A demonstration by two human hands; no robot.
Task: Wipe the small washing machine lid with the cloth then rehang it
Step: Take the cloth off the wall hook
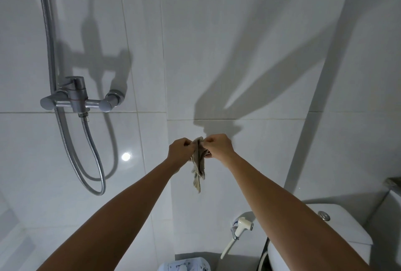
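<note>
A small beige cloth (pixel 198 168) hangs down against the white tiled wall, bunched at its top. My left hand (pixel 180 151) and my right hand (pixel 219 148) both pinch the cloth's upper edge, close together, arms stretched forward. Whatever hook holds the cloth is hidden behind my fingers. At the bottom edge of the view only a sliver of the small washing machine (pixel 184 266) shows, white and light blue, directly below the cloth.
A chrome shower mixer (pixel 78 97) with its metal hose (pixel 95 162) is mounted on the wall to the left. A white bidet sprayer (pixel 240 228) hangs low on the right, next to a white toilet tank (pixel 338 234).
</note>
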